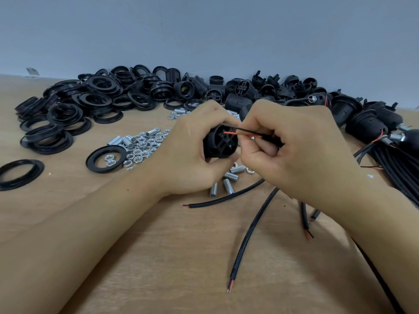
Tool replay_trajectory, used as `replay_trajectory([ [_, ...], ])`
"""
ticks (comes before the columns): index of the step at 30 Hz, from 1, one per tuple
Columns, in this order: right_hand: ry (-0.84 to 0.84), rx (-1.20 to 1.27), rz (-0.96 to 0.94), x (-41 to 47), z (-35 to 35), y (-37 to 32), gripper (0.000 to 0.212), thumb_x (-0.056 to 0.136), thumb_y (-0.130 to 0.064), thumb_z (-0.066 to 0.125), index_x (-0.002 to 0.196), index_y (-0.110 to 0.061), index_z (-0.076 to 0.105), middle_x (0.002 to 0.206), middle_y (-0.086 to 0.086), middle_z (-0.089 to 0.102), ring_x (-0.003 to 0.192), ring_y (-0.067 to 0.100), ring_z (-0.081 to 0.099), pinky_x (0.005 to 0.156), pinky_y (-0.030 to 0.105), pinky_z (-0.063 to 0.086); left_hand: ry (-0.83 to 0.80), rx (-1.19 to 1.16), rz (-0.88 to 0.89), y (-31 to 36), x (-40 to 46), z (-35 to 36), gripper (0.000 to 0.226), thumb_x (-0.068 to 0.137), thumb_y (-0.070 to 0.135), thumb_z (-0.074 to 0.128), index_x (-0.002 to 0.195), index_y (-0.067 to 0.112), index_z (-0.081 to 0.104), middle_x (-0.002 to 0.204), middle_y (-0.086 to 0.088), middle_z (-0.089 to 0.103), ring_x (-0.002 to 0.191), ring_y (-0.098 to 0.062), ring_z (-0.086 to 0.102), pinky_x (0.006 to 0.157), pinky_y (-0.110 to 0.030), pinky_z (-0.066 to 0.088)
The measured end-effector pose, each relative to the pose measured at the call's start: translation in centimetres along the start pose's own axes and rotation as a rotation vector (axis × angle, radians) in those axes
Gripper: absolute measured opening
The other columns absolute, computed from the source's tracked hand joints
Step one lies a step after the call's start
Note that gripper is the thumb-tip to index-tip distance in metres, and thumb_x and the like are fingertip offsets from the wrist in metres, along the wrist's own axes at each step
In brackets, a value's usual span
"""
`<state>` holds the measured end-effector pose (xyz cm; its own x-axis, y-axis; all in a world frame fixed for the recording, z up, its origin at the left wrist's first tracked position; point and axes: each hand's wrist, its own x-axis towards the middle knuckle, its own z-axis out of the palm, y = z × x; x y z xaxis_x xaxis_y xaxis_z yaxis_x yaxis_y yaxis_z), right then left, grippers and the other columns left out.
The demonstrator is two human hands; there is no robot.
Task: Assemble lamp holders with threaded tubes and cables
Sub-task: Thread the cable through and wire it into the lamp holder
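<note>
My left hand (192, 148) grips a black threaded lamp holder (220, 142), its open terminal end turned toward me. My right hand (292, 143) pinches a black cable (269, 138) by its stripped end. The cable's red wire (235, 133) and black wire (242, 130) reach the holder's terminal face. A small silver part shows between my right fingers. Short threaded tubes (229, 184) lie on the table just below my hands.
Black rings (68, 114) are heaped at the left, loose holder parts (260, 87) at the back. Silver nuts and tubes (140, 146) are scattered in the middle. Assembled holders with cables (371, 125) lie at the right. Loose cables (249, 230) cross the wooden table (158, 257) near me.
</note>
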<state>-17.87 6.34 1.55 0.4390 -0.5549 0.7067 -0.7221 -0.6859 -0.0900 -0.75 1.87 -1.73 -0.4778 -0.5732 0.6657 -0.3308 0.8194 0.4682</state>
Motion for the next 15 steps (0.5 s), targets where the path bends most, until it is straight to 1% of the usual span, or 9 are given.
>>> replay_trajectory([
  [1,0.005,0.009,-0.002,-0.02,0.07,-0.01,0.005,0.08,-0.005,0.061,0.075,-0.007,0.062,0.052,-0.007,0.038,0.047,0.016,0.041,0.05,0.034,0.039,-0.005,-0.038,-0.021,0.05,-0.09,-0.03,0.035,0.07,-0.002,0.066,0.101,0.012,0.059,0.09,-0.006,0.06,0.078,-0.023,0.059,0.067,-0.032,0.046],
  [2,0.009,0.019,-0.004,-0.05,0.13,-0.04,0.005,0.08,-0.005,0.061,0.075,-0.007,0.062,0.052,-0.008,0.038,0.048,0.016,0.041,0.051,0.033,0.039,-0.01,-0.085,-0.05,0.11,-0.17,-0.09,0.039,0.068,-0.003,0.063,0.103,0.013,0.054,0.087,-0.006,0.059,0.072,-0.023,0.058,0.062,-0.034,0.045],
  [4,0.014,0.037,-0.01,-0.1,0.21,-0.06,0.005,0.08,-0.005,0.062,0.076,-0.007,0.064,0.051,-0.007,0.041,0.048,0.016,0.044,0.051,0.033,0.04,-0.023,-0.143,-0.09,0.16,-0.25,-0.25,0.041,0.066,-0.004,0.062,0.103,0.008,0.048,0.086,-0.009,0.058,0.064,-0.029,0.055,0.054,-0.04,0.041],
  [6,0.014,0.065,-0.009,-0.16,0.24,-0.08,0.005,0.082,-0.006,0.062,0.079,-0.008,0.065,0.051,-0.002,0.048,0.048,0.018,0.048,0.052,0.034,0.041,-0.034,-0.17,-0.1,0.04,-0.33,-0.33,0.038,0.065,-0.002,0.061,0.099,0.002,0.045,0.08,-0.009,0.057,0.059,-0.033,0.049,0.05,-0.041,0.037],
  [7,0.012,0.088,-0.003,-0.2,0.25,-0.11,0.004,0.082,-0.007,0.062,0.08,-0.009,0.065,0.051,0.0,0.05,0.048,0.017,0.049,0.053,0.032,0.041,-0.038,-0.183,-0.102,-0.01,-0.36,-0.3,0.037,0.064,-0.001,0.061,0.097,0.001,0.044,0.077,-0.007,0.055,0.056,-0.033,0.046,0.048,-0.04,0.035],
  [9,0.002,0.175,0.033,-0.31,0.28,-0.09,0.003,0.083,-0.008,0.063,0.083,-0.01,0.066,0.052,0.002,0.05,0.051,0.02,0.049,0.055,0.028,0.042,-0.042,-0.209,-0.107,-0.12,-0.41,-0.24,0.037,0.063,-0.001,0.06,0.095,0.002,0.043,0.075,-0.003,0.052,0.055,-0.033,0.045,0.046,-0.039,0.033],
  [13,-0.044,0.446,0.17,-0.48,0.58,0.14,0.005,0.087,-0.005,0.065,0.085,-0.011,0.065,0.061,0.004,0.058,0.057,0.019,0.054,0.055,0.019,0.046,-0.06,-0.242,-0.139,-0.09,-0.4,-0.23,0.036,0.065,-0.002,0.06,0.095,0.001,0.041,0.078,-0.024,0.053,0.057,-0.039,0.047,0.045,-0.043,0.034],
  [15,-0.057,0.489,0.186,-0.5,0.71,0.0,0.005,0.088,-0.006,0.066,0.087,-0.01,0.066,0.065,-0.002,0.061,0.059,0.017,0.057,0.056,0.016,0.046,-0.074,-0.241,-0.137,-0.02,-0.43,-0.31,0.035,0.064,-0.002,0.059,0.093,0.005,0.04,0.074,-0.022,0.05,0.055,-0.034,0.045,0.044,-0.039,0.032],
])
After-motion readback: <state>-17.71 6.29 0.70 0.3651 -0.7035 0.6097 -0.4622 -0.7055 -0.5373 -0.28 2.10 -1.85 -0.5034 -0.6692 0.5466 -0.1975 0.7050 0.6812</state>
